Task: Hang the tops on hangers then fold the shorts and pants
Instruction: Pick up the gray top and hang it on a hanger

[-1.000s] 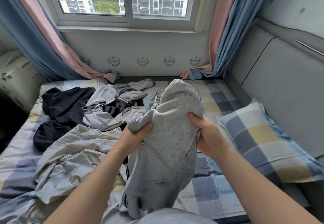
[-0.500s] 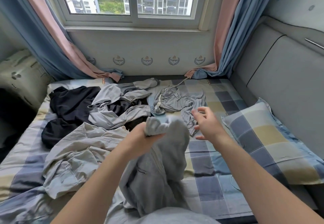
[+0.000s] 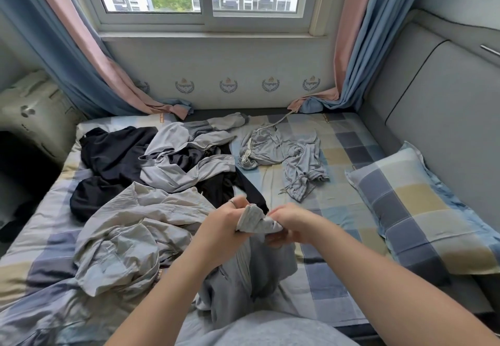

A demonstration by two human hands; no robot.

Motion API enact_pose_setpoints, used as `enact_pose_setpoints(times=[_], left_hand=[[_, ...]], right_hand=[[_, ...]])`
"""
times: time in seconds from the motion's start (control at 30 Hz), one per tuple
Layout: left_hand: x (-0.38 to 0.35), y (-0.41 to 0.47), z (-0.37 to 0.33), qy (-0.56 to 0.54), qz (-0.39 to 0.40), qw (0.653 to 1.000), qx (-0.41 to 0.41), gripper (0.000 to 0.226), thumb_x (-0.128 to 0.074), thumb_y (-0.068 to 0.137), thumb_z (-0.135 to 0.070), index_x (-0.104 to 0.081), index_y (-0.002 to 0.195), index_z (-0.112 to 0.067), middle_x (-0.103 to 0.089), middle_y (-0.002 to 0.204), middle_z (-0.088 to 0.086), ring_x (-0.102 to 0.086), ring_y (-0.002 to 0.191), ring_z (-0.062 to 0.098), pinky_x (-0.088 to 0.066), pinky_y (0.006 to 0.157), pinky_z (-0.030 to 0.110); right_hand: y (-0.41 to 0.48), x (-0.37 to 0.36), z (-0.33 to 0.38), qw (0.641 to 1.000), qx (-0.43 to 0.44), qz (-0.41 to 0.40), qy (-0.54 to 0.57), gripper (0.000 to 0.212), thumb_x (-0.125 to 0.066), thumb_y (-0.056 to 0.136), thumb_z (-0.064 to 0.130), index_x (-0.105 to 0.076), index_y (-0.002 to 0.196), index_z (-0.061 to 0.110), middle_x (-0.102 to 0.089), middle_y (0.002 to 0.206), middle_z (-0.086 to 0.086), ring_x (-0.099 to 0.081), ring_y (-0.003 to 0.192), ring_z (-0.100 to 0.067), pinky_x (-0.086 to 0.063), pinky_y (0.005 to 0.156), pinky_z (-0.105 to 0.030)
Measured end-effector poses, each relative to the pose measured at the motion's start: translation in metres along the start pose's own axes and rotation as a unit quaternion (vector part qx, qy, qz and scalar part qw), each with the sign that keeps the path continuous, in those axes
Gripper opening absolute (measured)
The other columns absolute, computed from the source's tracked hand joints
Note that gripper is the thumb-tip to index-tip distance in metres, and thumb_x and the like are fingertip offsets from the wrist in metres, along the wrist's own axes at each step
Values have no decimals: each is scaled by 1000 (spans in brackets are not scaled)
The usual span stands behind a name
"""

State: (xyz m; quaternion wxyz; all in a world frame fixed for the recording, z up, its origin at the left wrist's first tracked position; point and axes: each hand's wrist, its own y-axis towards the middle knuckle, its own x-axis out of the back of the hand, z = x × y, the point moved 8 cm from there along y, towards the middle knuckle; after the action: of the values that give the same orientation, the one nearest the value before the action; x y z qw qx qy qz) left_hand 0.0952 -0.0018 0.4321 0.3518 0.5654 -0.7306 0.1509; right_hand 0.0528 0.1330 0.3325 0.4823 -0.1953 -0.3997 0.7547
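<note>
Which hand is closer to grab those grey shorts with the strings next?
Probably the right hand: the drawstring shorts lie ahead on its side. The left hand is farther, and both hands grip the grey garment.

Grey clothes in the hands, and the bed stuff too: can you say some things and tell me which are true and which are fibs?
1. The left hand and right hand both grip the grey garment. True.
2. The checked pillow lies on the left side of the bed. False: it lies on the right.
3. A black garment lies on the bed's left part. True.
4. The drawstring garment hangs on a hanger. False: it lies crumpled on the bed; no hanger shows.
</note>
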Motion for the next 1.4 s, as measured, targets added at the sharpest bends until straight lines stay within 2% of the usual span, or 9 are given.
enact_pose_setpoints(times=[0.17,0.27,0.37,0.5,0.6,0.7,0.83,1.13,1.4], left_hand=[[-11,-3,12,-79,57,992,78,19,-75,85,-13,-75,103,-20,-66,99,-7,-63,101,15,-45,101,32],[-12,-7,21,-142,144,967,156,36,-77,77,-47,-70,112,-42,-72,105,-21,-64,100,-5,-48,84,15],[-10,-5,36,-307,137,908,251,52,-55,83,-71,-70,116,-34,-75,111,-5,-69,87,11,-52,66,17],[28,2,74,-165,-109,933,301,41,-69,87,-53,-63,112,-21,-68,104,6,-67,84,21,-56,67,34],[23,-2,101,-20,-84,917,389,58,-78,78,-52,-53,120,-19,-57,112,1,-60,102,20,-52,90,40],[-16,-4,108,-127,58,891,433,46,-80,75,-56,-55,84,-18,-55,61,-8,-53,52,7,-40,48,21],[-50,-8,113,-231,111,852,456,34,-78,84,-43,-65,83,-12,-37,57,3,-34,45,15,-25,46,23],[-23,2,108,-536,-151,714,424,21,-43,105,-8,-59,93,-9,-66,77,8,-65,58,15,-56,56,30],[-9,15,70,-490,-77,787,366,24,-51,102,-13,-70,91,-5,-70,77,11,-67,63,20,-51,57,28]], right_hand=[[1,37,25,980,134,-121,80,31,-54,89,-7,-56,115,11,-60,115,-17,-63,87,-25,-54,57,-31],[-7,45,37,970,183,-112,119,34,-51,87,-13,-58,108,13,-59,110,-16,-61,74,-19,-50,48,-25],[-20,48,51,954,233,-89,167,38,-47,86,-18,-60,106,12,-61,102,-17,-64,68,-18,-54,54,-29],[-43,51,68,924,282,-58,252,42,-38,84,-18,-63,106,8,-62,96,-16,-64,73,-21,-55,63,-31],[-58,50,77,909,308,-20,281,45,-33,82,-16,-65,104,6,-66,86,-13,-66,70,-19,-57,61,-30],[-67,50,85,902,331,12,277,47,-31,81,-15,-68,99,8,-68,81,-11,-66,67,-20,-56,57,-29],[-69,56,84,898,340,28,279,50,-31,79,-13,-72,93,12,-68,80,-10,-64,68,-20,-55,58,-27],[-11,117,1,935,141,-242,218,26,-48,94,0,-60,116,8,-61,101,-13,-58,82,-24,-51,73,-37],[-18,32,21,958,248,-122,-73,53,-73,88,38,-47,133,25,-52,134,0,-53,118,-13,-47,97,-32]])
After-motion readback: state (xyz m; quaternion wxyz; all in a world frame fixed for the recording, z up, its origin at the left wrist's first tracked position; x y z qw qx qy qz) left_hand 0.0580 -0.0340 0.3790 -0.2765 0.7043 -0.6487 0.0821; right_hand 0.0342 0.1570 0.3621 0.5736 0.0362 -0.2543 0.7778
